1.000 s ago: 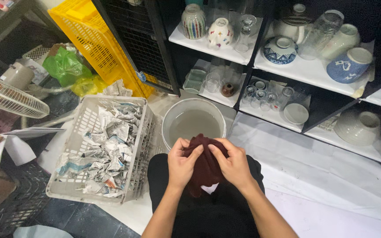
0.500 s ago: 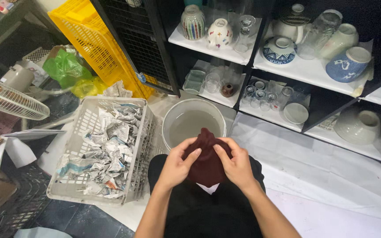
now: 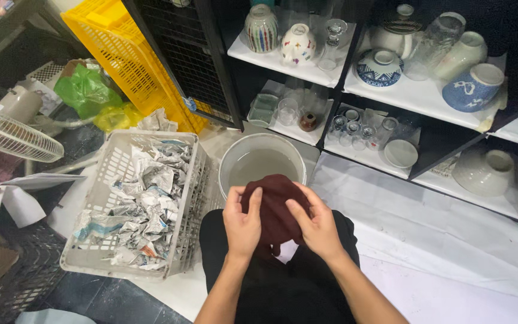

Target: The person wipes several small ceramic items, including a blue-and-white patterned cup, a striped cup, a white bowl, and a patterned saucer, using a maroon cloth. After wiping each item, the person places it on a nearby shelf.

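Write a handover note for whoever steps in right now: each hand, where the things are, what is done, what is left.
Left hand: gripping the dark red cloth from the left, thumb on top.
Right hand: gripping the same cloth from the right. What the cloth is bunched around, if anything, is hidden.
Things: cloth held over the lap, just in front of the grey bucket of cloudy water. A white basket full of crumpled newspaper stands to the left. Bowls, cups and glasses sit on the shelves ahead.
Done: cloth is out of the water, in both hands.
Left: judging by the hold, probably finishing the wiping or wringing; paper-wrapped bundles may remain in the basket.
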